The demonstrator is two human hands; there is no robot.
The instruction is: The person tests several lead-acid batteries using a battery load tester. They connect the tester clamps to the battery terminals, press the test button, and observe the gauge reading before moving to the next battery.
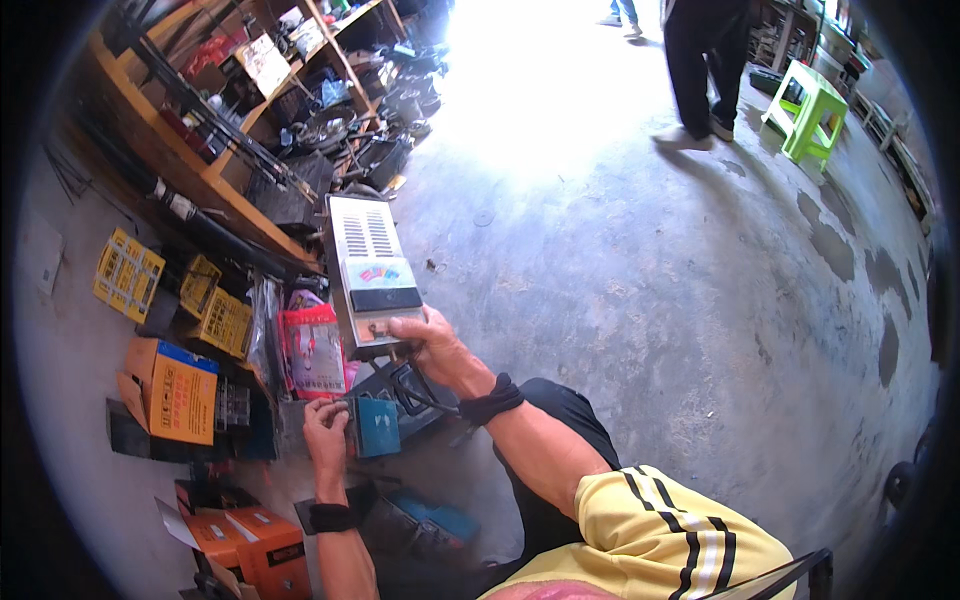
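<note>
My right hand (442, 349) grips the lower end of a battery load tester (379, 247), a metal case with vent slots and a coloured analog meter. Its thumb rests on the tester's front, beside a small switch. Dark cables (409, 386) run from the tester's bottom end past my wrist. My left hand (326, 431) is at the left edge of a teal box (377, 426), fingers curled with thumb and fingertips close together. Whether they pinch something there cannot be made out. A red and clear plastic bag (315, 349) lies just beyond the left hand.
Yellow cartons (221, 322), an orange box (178, 394) and more orange boxes (266, 551) line the left side. A wooden shelf (217, 169) full of parts stands ahead left. A person in dark trousers (705, 67) stands near a green plastic stool (810, 112). Another person's feet show in the bright doorway.
</note>
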